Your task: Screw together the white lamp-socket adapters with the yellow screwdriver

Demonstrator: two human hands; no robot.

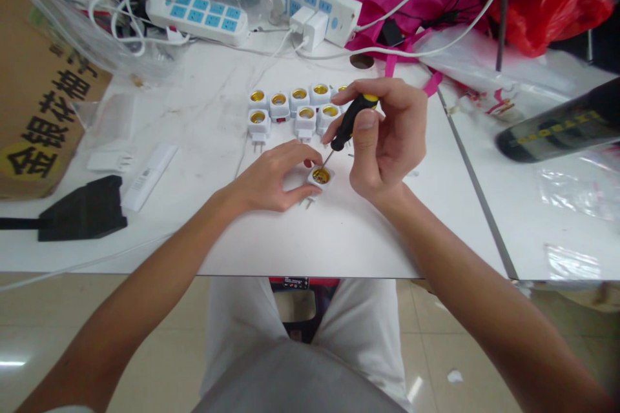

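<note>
Room on the left, adapters ahead
A hand could pass between the left hand point(271, 175) and the black power brick point(82, 210); lamp-socket adapters point(290, 110) block the way to the power strip point(196, 18).

White table point(208, 142) with socket adapters point(278, 106) and power strips point(196, 18)

The thin shaft of the screwdriver point(345, 126) blurs toward its tip, so exactly where it meets the adapter point(320, 176) is too small to tell. The left fingers point(303, 155) cover part of that adapter's edge. The right fingers point(372, 93) hide most of a back-row adapter point(342, 88). At the right edge, a dark object point(557, 122) is blurred and cut off, its yellow markings unreadable. The carton point(43, 90) and red bag point(537, 0) run out of frame, and the print on the white strip point(148, 174) is too small to read.
</note>
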